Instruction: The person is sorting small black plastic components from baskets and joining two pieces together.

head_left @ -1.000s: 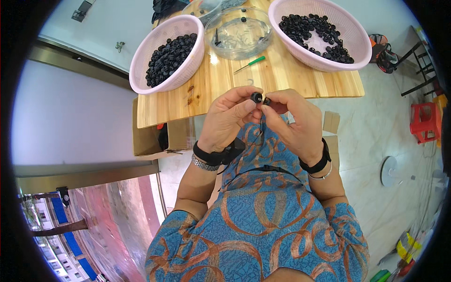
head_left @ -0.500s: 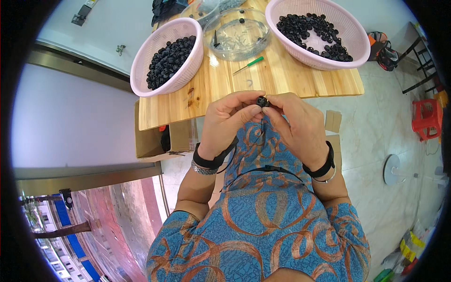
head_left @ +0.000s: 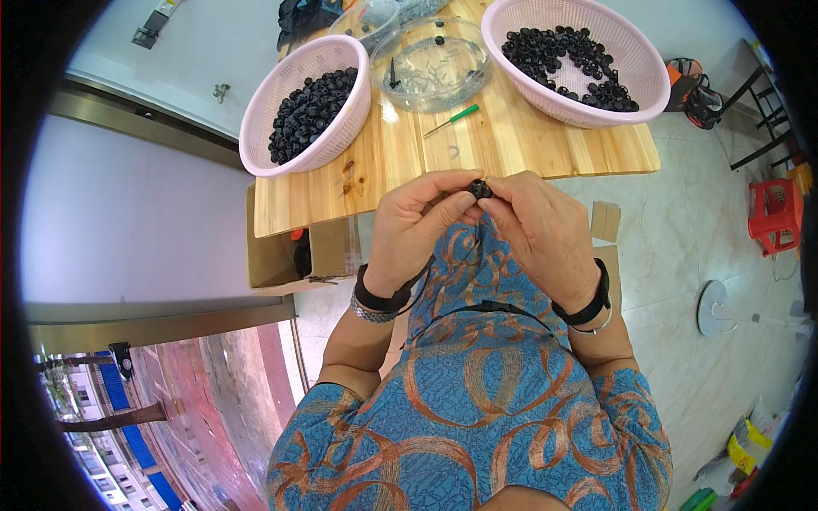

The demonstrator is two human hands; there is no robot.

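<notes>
A small round black plastic part (head_left: 481, 189) is pinched between both hands, just off the table's near edge. My left hand (head_left: 419, 223) grips its left side with thumb and forefinger. From the other side, my right hand (head_left: 538, 220) holds it with thumb and fingertips. Fingers hide much of the part, so its exact kind does not show. Beyond the hands, a green-handled screwdriver (head_left: 453, 120) lies on the wooden table (head_left: 400, 162).
A pink basket (head_left: 256, 136) heaped with small black parts stands at left; another pink basket (head_left: 643, 68) with similar parts stands at right. Between them sits a clear round tray (head_left: 426, 100) of tiny pieces. A cardboard box (head_left: 273, 255) is under the table; a red stool (head_left: 774, 217) stands far right.
Both hands stay closed on the black part, which has shifted very slightly right and down. The whole view has moved a little; the table items lie as before.
</notes>
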